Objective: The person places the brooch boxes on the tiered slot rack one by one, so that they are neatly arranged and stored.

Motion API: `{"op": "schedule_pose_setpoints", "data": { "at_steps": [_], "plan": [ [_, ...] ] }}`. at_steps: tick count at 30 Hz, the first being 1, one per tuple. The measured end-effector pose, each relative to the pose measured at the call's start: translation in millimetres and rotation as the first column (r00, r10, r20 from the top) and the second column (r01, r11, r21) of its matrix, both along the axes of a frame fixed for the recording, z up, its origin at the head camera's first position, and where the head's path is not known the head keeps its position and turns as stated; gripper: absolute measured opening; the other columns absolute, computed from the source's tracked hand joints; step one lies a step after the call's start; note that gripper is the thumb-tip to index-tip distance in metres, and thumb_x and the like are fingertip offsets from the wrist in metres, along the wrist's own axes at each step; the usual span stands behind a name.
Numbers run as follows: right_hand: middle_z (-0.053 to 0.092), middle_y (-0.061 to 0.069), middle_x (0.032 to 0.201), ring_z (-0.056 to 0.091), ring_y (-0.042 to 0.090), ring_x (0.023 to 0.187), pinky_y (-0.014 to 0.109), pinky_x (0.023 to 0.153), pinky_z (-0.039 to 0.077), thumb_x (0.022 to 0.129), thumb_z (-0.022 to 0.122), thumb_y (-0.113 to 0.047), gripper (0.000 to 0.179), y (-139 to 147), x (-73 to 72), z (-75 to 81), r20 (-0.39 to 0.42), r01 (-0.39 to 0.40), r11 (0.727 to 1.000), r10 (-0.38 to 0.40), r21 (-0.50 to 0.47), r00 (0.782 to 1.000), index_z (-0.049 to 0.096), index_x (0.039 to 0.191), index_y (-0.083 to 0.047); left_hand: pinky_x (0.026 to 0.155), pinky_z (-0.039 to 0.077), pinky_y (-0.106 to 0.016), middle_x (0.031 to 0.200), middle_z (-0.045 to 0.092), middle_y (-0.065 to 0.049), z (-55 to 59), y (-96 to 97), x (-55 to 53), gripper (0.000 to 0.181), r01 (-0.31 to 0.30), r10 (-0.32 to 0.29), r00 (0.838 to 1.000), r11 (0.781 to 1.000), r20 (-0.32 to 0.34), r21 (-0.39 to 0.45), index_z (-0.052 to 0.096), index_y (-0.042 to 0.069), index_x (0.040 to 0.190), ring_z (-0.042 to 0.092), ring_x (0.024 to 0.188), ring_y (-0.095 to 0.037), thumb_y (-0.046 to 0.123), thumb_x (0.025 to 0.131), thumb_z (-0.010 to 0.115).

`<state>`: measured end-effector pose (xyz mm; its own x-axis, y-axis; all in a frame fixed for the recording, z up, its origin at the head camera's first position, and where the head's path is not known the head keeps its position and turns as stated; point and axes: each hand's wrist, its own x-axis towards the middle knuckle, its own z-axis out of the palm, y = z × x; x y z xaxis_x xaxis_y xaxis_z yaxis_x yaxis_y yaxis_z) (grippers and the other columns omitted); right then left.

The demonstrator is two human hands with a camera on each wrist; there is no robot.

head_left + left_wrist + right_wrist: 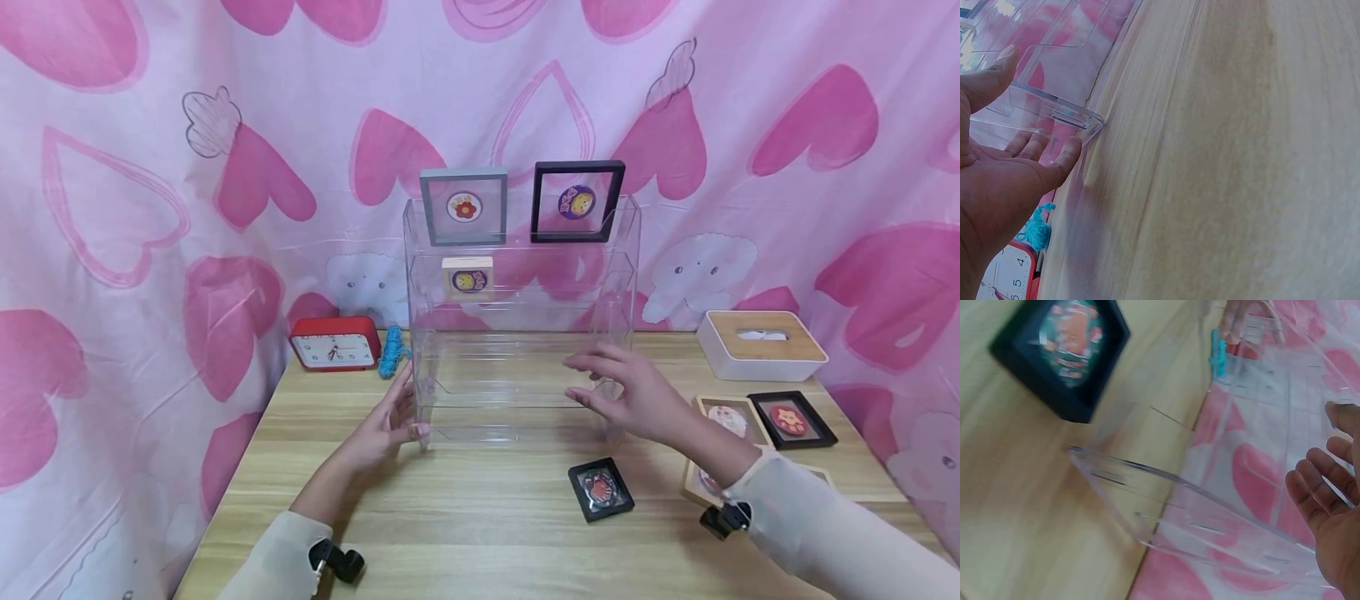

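Note:
A clear acrylic tiered rack stands on the wooden table. My left hand grips its lower left side panel, thumb in front and fingers around the outer side. Raised before the lower right part of the rack, my right hand holds nothing, its fingers loosely bent. On the top tier are a grey frame with a flower badge and a black frame with a purple badge. One tier down sits a small cream frame. A small black frame with a red picture lies in front of the rack.
Left of the rack are a red alarm clock and a blue yarn bundle. To the right stand a tissue box, another black frame and several wooden frames, partly behind my right forearm. A pink heart-patterned curtain hangs behind.

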<state>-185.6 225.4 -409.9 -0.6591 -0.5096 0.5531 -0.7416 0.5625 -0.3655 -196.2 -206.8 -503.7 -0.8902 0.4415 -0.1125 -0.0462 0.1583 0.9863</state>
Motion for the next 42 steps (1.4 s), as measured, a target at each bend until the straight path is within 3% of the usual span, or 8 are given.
{"op": "schedule_pose_setpoints", "data": {
  "at_steps": [12, 22, 25, 32, 42],
  "plan": [
    [0.077, -0.001, 0.123, 0.076, 0.019, 0.112, 0.017, 0.099, 0.059, 0.083, 0.096, -0.010, 0.047, 9, 15.8, -13.2, -0.060, -0.076, 0.996, 0.078, 0.046, 0.995, 0.081, 0.127, -0.016, 0.136, 0.016, -0.070, 0.185, 0.014, -0.021, -0.7, 0.2, -0.4, 0.111, -0.005, 0.005, 1.000, 1.000, 0.000, -0.001, -0.001, 0.046, 0.177, 0.012, 0.172, -0.050, 0.010, 0.105, 0.075],
    [0.078, -0.001, 0.123, 0.077, 0.020, 0.107, 0.012, 0.099, 0.056, 0.085, 0.094, -0.007, 0.049, 12, 32.1, -16.1, -0.048, -0.089, 0.995, 0.091, 0.035, 0.995, 0.079, 0.130, -0.018, 0.136, 0.017, -0.070, 0.184, 0.016, -0.021, -3.7, -0.2, -0.9, 0.112, 0.004, -0.004, 1.000, 1.000, -0.013, 0.017, 0.000, 0.045, 0.177, 0.014, 0.172, -0.050, 0.008, 0.104, 0.075],
    [0.078, -0.001, 0.122, 0.077, 0.020, 0.106, 0.011, 0.096, 0.056, 0.086, 0.094, -0.009, 0.046, 14, 36.2, -22.2, -0.052, -0.083, 0.996, 0.084, 0.021, 0.995, 0.080, 0.129, -0.017, 0.136, 0.016, -0.071, 0.185, 0.015, -0.020, -4.0, 0.1, -0.9, 0.111, 0.002, -0.002, 1.000, 1.000, -0.002, 0.023, 0.001, 0.045, 0.177, 0.013, 0.172, -0.050, 0.009, 0.104, 0.075],
    [0.081, -0.001, 0.120, 0.080, 0.020, 0.103, 0.007, 0.105, 0.052, 0.085, 0.094, -0.010, 0.042, 22, 48.8, -41.0, -0.035, -0.049, 0.999, 0.049, 0.005, 0.998, 0.081, 0.125, -0.017, 0.137, 0.016, -0.070, 0.185, 0.014, -0.019, -2.9, 0.9, -0.6, 0.110, -0.003, 0.002, 1.000, 0.999, 0.018, 0.033, 0.001, 0.046, 0.177, 0.011, 0.172, -0.049, 0.008, 0.104, 0.075],
    [0.083, -0.003, 0.118, 0.082, 0.018, 0.102, 0.013, 0.101, 0.059, 0.084, 0.094, -0.011, 0.042, 35, 64.2, -65.2, -0.055, -0.039, 0.998, 0.042, 0.054, 0.998, 0.083, 0.124, -0.018, 0.137, 0.015, -0.070, 0.186, 0.011, -0.017, -2.5, 0.2, 0.5, 0.111, -0.011, 0.009, 0.999, 0.999, 0.045, 0.041, 0.002, 0.048, 0.177, 0.008, 0.173, -0.047, 0.008, 0.104, 0.076]
  ]
}}
